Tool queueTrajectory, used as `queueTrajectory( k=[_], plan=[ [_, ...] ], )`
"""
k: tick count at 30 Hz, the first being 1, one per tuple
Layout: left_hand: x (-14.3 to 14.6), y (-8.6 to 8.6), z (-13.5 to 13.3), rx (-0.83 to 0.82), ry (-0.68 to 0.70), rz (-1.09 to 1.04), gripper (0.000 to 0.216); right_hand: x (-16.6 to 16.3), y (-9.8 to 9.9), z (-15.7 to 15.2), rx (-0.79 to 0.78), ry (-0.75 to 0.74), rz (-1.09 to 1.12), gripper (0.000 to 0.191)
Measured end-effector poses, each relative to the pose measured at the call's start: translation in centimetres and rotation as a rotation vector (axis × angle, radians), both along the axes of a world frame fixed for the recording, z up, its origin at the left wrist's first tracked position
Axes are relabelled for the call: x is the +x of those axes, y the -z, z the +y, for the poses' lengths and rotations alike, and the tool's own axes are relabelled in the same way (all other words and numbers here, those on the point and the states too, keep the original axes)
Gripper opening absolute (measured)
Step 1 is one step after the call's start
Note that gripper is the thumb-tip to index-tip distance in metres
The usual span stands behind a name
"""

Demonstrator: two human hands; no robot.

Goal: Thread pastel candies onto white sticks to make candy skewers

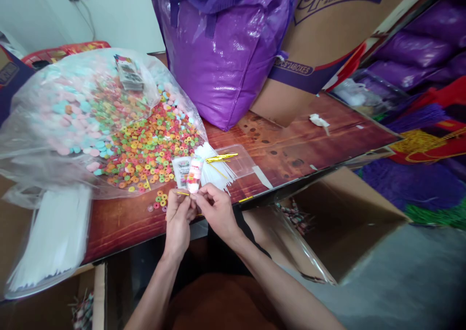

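My left hand (179,212) and my right hand (214,206) meet at the near edge of the table, fingers pinched together. Between them stands a small clear packet of candy (194,174) with a paper label, its neck held in both hands. A thin gold twist tie (182,193) sticks out to the left of my left fingers. Just beyond lie more gold twist ties (221,157) on a pile of small clear bags (218,171). A few loose candy rings (159,201) lie beside my left hand.
A big open plastic bag of coloured ring candies (145,140) fills the table's left. A purple bag (225,53) and a cardboard box (327,34) stand behind. White sticks in plastic (54,238) hang off the left edge. An open carton (338,223) sits low right.
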State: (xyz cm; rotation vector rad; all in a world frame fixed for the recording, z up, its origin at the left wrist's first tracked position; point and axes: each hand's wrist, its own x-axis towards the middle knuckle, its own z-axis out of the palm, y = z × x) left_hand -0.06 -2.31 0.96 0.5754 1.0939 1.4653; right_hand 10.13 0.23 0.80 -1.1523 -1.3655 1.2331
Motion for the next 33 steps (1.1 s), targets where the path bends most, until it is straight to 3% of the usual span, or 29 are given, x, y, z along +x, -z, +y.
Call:
queueTrajectory(
  k=[5, 8, 20, 23, 26, 29, 33],
  plan=[
    [0.1, -0.3, -0.1, 0.019, 0.005, -0.016, 0.029, 0.3, -0.7, -0.2, 0.045, 0.015, -0.109, 0.022],
    [0.0, -0.5, 0.3, -0.002, -0.017, -0.033, 0.033, 0.8, -0.9, -0.5, 0.103, -0.048, -0.171, 0.018],
    [0.4, -1.3, 0.6, -0.035, 0.058, -0.074, 0.037, 1.3, 0.3, -0.3, -0.022, -0.012, 0.092, 0.017],
    [-0.3, -1.6, 0.6, -0.139, 0.154, -0.236, 0.039, 1.7, 0.2, -0.2, 0.03, 0.008, 0.138, 0.017],
    [-1.0, -2.0, 0.4, -0.275, 0.346, -0.462, 0.047, 2.5, -0.5, -0.2, 0.093, -0.08, 0.183, 0.021],
    [-1.2, -2.1, 0.2, -0.332, 0.475, -0.543, 0.051, 3.4, -1.2, -0.1, 0.205, -0.218, 0.059, 0.018],
    [-0.3, -1.5, 0.1, -0.257, 0.407, -0.292, 0.043, 3.7, -0.8, -0.1, 0.403, -0.196, -0.269, 0.013]
  ],
)
